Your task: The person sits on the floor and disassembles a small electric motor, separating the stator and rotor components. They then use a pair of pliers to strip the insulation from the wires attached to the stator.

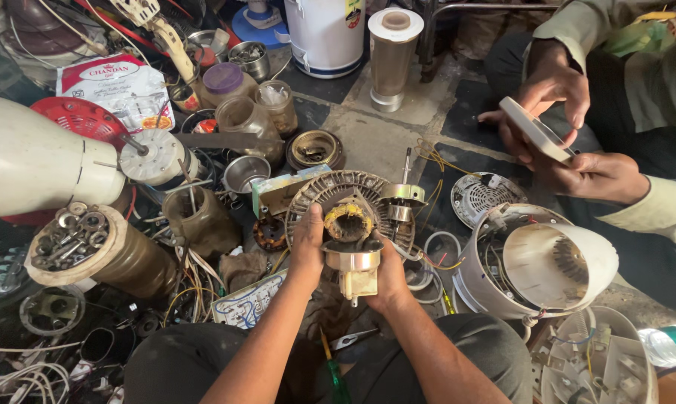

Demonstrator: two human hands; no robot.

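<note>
both hands grip one fan motor (350, 247) between them, held above the lap and cluttered floor (368, 135). left hand (306, 251) clasps its left flank, right hand (389, 278) cups the lower right. motor's long axis runs away from the body, cream gearbox (358, 283) end nearest. fingers clenched on it; co-worker's hands (570, 127) hold a white panel (536, 129) well apart.

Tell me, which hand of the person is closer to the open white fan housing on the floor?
Right. The right hand grips the motor on the side facing the white fan housing. The left hand grips the motor's opposite side, farther from the housing.
</note>
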